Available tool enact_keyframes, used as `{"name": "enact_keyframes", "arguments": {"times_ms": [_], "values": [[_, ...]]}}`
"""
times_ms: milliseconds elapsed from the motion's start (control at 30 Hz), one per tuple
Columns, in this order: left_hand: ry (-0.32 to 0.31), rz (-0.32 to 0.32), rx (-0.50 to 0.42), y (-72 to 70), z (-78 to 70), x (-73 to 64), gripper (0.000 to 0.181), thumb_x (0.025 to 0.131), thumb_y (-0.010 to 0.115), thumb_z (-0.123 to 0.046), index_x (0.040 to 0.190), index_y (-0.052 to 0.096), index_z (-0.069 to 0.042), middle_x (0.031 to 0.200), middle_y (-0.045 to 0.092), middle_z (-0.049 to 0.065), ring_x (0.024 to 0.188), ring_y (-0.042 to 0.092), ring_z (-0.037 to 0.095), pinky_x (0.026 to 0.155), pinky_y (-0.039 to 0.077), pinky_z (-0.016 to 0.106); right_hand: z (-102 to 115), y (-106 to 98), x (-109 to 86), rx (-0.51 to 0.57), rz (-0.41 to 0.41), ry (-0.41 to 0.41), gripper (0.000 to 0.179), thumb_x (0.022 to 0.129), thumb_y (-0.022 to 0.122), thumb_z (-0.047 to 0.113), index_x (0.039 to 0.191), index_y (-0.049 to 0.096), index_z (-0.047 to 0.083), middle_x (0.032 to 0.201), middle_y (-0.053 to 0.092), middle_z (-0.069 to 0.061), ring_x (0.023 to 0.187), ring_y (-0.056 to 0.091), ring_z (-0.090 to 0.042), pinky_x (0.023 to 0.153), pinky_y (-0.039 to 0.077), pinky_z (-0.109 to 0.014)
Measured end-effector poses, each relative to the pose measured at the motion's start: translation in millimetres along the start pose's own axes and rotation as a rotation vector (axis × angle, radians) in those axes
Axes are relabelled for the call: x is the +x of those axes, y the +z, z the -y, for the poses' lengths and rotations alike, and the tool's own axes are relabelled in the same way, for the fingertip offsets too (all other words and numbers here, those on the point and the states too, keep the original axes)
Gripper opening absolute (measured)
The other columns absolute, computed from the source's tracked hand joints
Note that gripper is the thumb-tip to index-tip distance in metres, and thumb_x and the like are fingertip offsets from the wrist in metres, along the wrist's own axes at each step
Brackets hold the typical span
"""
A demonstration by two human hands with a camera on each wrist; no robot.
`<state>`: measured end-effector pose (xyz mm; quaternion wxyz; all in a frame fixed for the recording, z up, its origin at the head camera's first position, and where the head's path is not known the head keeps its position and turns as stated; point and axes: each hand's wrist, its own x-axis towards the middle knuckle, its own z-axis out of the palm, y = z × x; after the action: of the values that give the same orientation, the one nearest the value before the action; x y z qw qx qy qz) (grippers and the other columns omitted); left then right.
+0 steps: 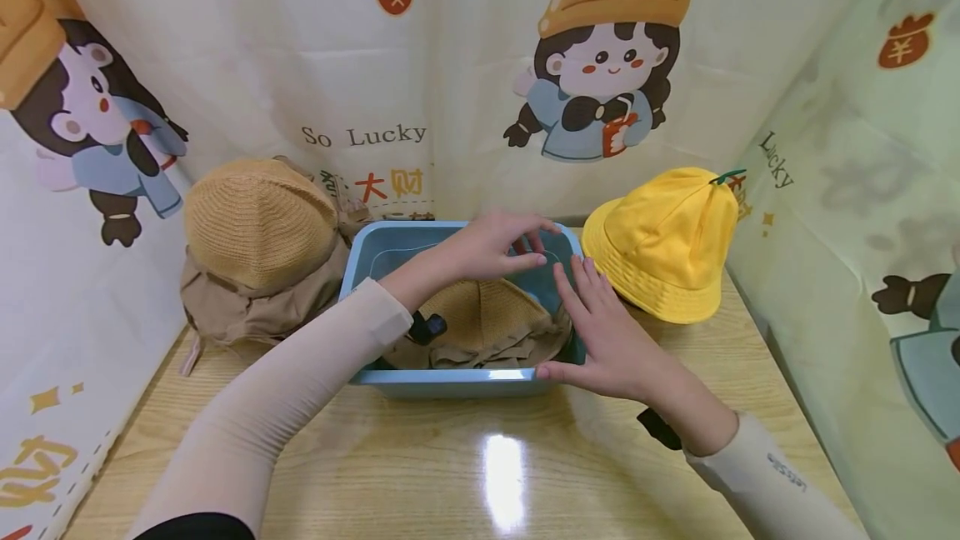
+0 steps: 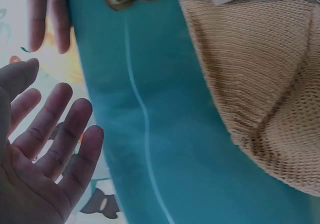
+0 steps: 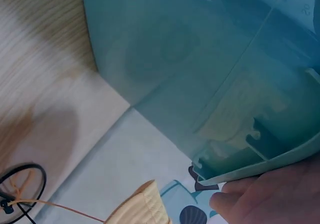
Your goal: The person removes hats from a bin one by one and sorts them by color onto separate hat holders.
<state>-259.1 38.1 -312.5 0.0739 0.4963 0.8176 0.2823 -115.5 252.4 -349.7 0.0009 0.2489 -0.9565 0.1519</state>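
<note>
A blue plastic bin (image 1: 468, 377) stands on the table with a tan knitted hat with brown fabric (image 1: 483, 315) inside it. Over the bin's far right part hovers my left hand (image 1: 498, 248), fingers loosely bent and nothing in them. The left wrist view shows that left hand (image 2: 45, 149) apart from the bin wall and the knitted hat (image 2: 250, 73). My right hand (image 1: 618, 340) rests at the bin's right front corner, thumb on the front rim, fingers straight along the right side. In the right wrist view, the right hand (image 3: 280, 199) touches the bin's rim (image 3: 240, 174).
Left of the bin sits a second tan knitted hat (image 1: 258, 227) with brown fabric below it. A yellow bucket hat (image 1: 667, 244) with a green tip stands close to the bin's right side. Printed curtains (image 1: 465, 65) enclose the wooden table (image 1: 420, 465).
</note>
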Motion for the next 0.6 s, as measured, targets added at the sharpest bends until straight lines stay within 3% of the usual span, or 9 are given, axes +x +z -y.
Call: {"name": "enact_keyframes", "arguments": {"times_ms": [200, 600], "values": [[-0.093, 0.046, -0.01, 8.6, 9.8, -4.1, 0.046, 0.1, 0.061, -0.027, 0.143, 0.052, -0.013, 0.115, 0.07, 0.001, 0.106, 0.068, 0.017, 0.093, 0.055, 0.036, 0.7, 4.1, 0.1, -0.036, -0.01, 0.014, 0.123, 0.077, 0.065, 0.076, 0.161, -0.006, 0.02, 0.166, -0.01, -0.02, 0.153, -0.013, -0.034, 0.12, 0.013, -0.059], [-0.163, 0.101, 0.045, 22.0, 23.8, -5.4, 0.046, 0.1, 0.061, -0.033, 0.142, 0.053, -0.017, 0.13, 0.066, 0.001, 0.122, 0.06, 0.018, 0.102, 0.049, 0.038, -1.2, 9.9, -1.0, -0.009, -0.054, 0.017, 0.123, 0.076, 0.07, 0.071, 0.161, -0.003, 0.023, 0.165, -0.009, -0.022, 0.153, -0.01, -0.037, 0.117, 0.017, -0.065]]}}
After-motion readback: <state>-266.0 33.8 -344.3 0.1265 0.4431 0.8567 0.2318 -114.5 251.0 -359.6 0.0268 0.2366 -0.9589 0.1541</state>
